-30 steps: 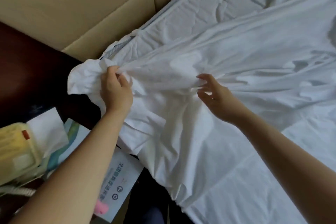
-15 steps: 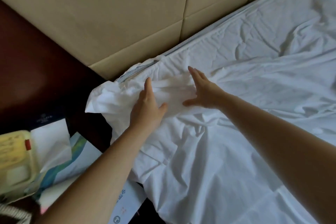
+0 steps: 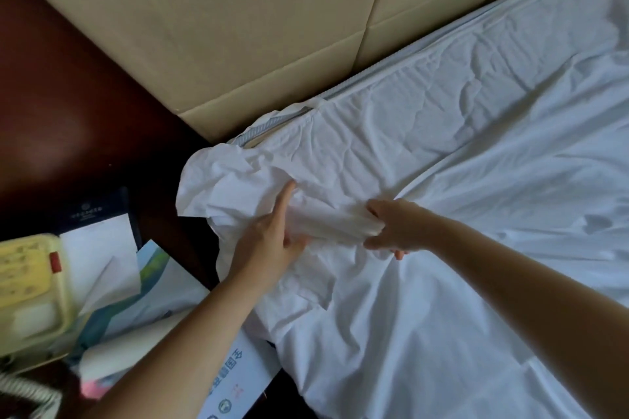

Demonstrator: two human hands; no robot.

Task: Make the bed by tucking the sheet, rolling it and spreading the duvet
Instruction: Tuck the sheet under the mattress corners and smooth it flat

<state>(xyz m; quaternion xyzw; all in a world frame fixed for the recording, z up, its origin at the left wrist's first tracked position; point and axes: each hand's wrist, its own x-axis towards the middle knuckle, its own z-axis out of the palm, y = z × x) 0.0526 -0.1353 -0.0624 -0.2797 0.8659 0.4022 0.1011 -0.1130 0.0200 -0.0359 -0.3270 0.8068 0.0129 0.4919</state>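
A crumpled white sheet (image 3: 425,299) covers the mattress (image 3: 442,105), whose grey piped edge (image 3: 260,131) shows at the corner by the headboard. The sheet's loose corner (image 3: 218,190) flops over the mattress corner. My left hand (image 3: 265,245) holds a bunched fold of the sheet, forefinger straight on top, the other fingers hidden under the fabric. My right hand (image 3: 394,228) grips the same fold a little to the right, fingers curled round it. No duvet is recognisable.
A beige padded headboard (image 3: 238,27) runs along the mattress's far edge. At the left stands a dark wooden nightstand (image 3: 68,112) with a pale yellow telephone (image 3: 27,282), a dark notepad (image 3: 95,218) and leaflets (image 3: 235,381).
Both hands lay flat on the sheet near the corner half a second ago. They have since drawn back slightly and gathered a fold of it between them; the view shifted left.
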